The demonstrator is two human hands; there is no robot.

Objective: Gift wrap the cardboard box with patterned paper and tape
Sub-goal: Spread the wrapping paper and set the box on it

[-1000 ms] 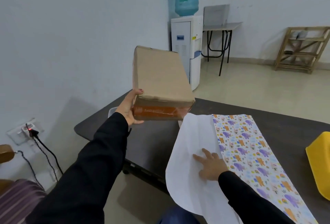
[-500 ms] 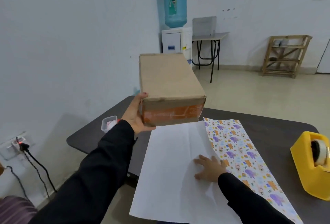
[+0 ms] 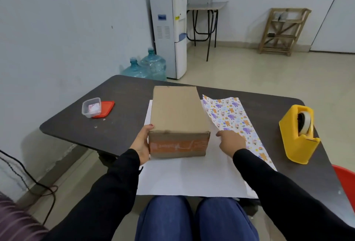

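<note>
At frame centre the cardboard box [image 3: 177, 113] sits on the patterned paper [image 3: 192, 177], white side up. My left hand [image 3: 141, 143] grips its near left corner. My right hand [image 3: 231, 140] rests on the paper just right.

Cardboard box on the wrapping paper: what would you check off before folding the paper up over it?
1. Cardboard box rests on the white side of the wrapping paper: ok.
2. Box centred on the sheet: not ok, it sits near the left edge.
3. Paper lies flat: not ok, its right part is folded over, pattern up, where the right hand rests.
4. Left hand steadies the box at its left side: ok.
5. Tape dispenser stands on the table to the right, roll loaded: ok.
6. Sheet large enough to go round the box: cannot tell.
</note>
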